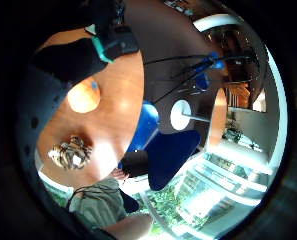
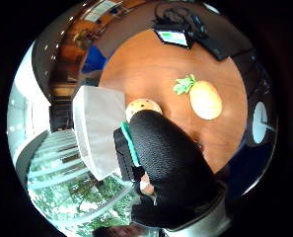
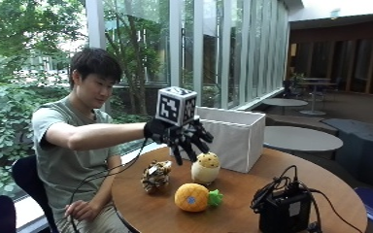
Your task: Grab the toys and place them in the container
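The round wooden table (image 3: 238, 194) carries everything. The largest thing on it is the white fabric container (image 3: 235, 136), an open-topped box at the far edge by the window; its inside is hidden from every view, so whether it holds anything cannot be told. Near the front edge stands a black device (image 3: 283, 211) with cables.

Three toys remain on the tabletop, none in the container. The orange pineapple plush (image 3: 194, 197) with green leaves lies nearest the camera; the striped tiger plush (image 3: 156, 176) sits beside it toward the person; the cream egg-shaped plush with a spotted yellow top (image 3: 205, 168) stands just in front of the container.

The gloved right hand (image 3: 185, 137) hangs over the egg-shaped plush with its fingers spread and pointing down, holding nothing; the fingertips are just above the spotted top, and contact is not evident.

Judging the risks: the egg-shaped plush is rounded and stands upright, so fingers coming down off-centre could tip it or roll it toward the tiger plush. It also stands close to the container wall, so a wide reach could nudge the soft box back toward the table edge, and a low lift could catch the toy on the rim.
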